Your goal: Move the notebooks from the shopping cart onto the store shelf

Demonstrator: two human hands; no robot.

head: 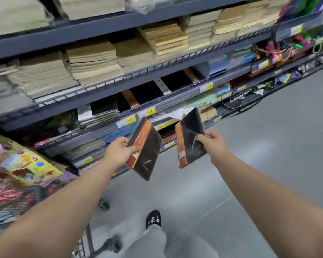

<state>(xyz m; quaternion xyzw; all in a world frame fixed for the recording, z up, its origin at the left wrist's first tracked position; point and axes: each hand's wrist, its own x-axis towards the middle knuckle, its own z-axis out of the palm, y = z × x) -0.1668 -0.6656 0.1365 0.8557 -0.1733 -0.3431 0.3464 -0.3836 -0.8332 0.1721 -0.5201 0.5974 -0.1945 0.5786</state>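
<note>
My left hand [119,151] grips a black notebook with an orange spine band [145,151], held tilted in the air in front of the lower shelves. My right hand [211,144] grips a second black and orange notebook [189,140], also tilted, a little higher and to the right. Both notebooks look wrapped in clear film. On the store shelf [157,84] behind them lie similar black notebooks [145,94] in a row. The shopping cart [82,246] shows only as a wire corner at the bottom left, under my left arm.
Stacks of tan paper pads [93,60] fill the upper shelves. Yellow price tags [131,120] line the shelf edges. Colourful packs [26,164] lie at the lower left. Grey floor [268,146] stretches to the right. My slippered foot [153,219] stands below.
</note>
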